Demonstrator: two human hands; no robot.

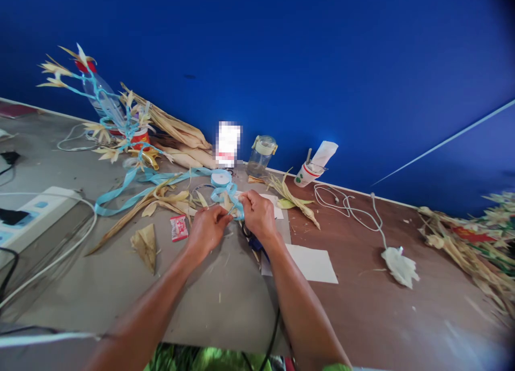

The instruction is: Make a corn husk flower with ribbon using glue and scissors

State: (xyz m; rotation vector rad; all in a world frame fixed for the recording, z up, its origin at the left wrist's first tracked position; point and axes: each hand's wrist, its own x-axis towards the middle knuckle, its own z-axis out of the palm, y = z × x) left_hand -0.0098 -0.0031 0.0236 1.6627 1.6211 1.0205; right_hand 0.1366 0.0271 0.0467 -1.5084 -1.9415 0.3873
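Above the middle of the table, my left hand (206,230) pinches the base of a small pale corn-husk flower (227,201). My right hand (259,212), close beside it, has thumb and forefinger closed on light blue ribbon (230,189) at the same piece. The exact grip points are partly hidden by the fingers. Just behind stands a blue ribbon roll (221,178), from which a long strip (116,202) loops left. A red candy packet (178,228) and a folded dry husk (145,247) lie left of my left hand.
At the back left, a blue-wrapped branch with husk flowers (129,126) stands by a plastic bottle (102,94). A glass jar (261,155) and a paper cup (308,173) stand along the blue wall. A power strip (60,199), white cable (362,226) and paper (311,263) lie around.
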